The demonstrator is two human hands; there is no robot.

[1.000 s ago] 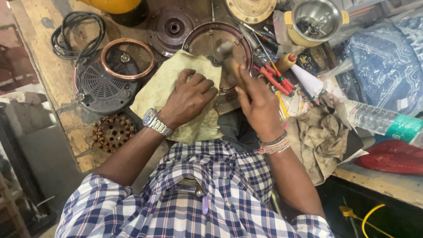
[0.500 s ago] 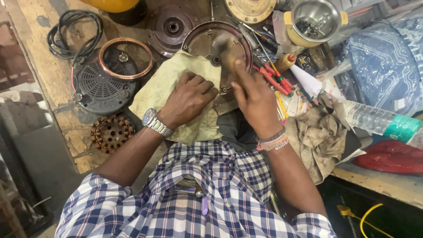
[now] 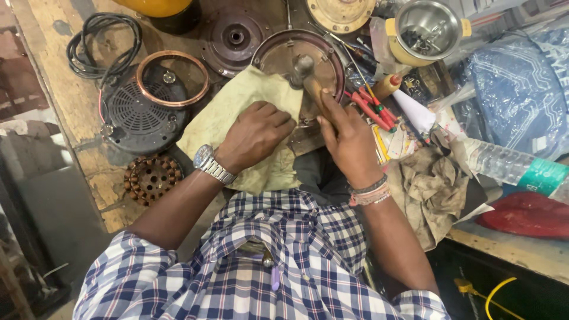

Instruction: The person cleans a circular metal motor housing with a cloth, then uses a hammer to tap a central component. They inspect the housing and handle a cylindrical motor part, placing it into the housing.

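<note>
Up close, right hand [image 3: 349,139] grip clamped on hammer [image 3: 313,86], left hand [image 3: 255,135] closed pressing yellow cloth [image 3: 237,112], teal-labelled bottle [image 3: 515,167] right.

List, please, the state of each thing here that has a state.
Left hand: closed, pressing the yellow cloth.
Right hand: shut on the hammer, head over the round metal housing.
Steel jar: open, small parts inside.
Plastic bottle: lying down, capped.
Black cable: coiled.

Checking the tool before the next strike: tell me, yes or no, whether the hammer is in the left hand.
No. The hammer is in the right hand, while the left hand presses on the yellow cloth.
</note>
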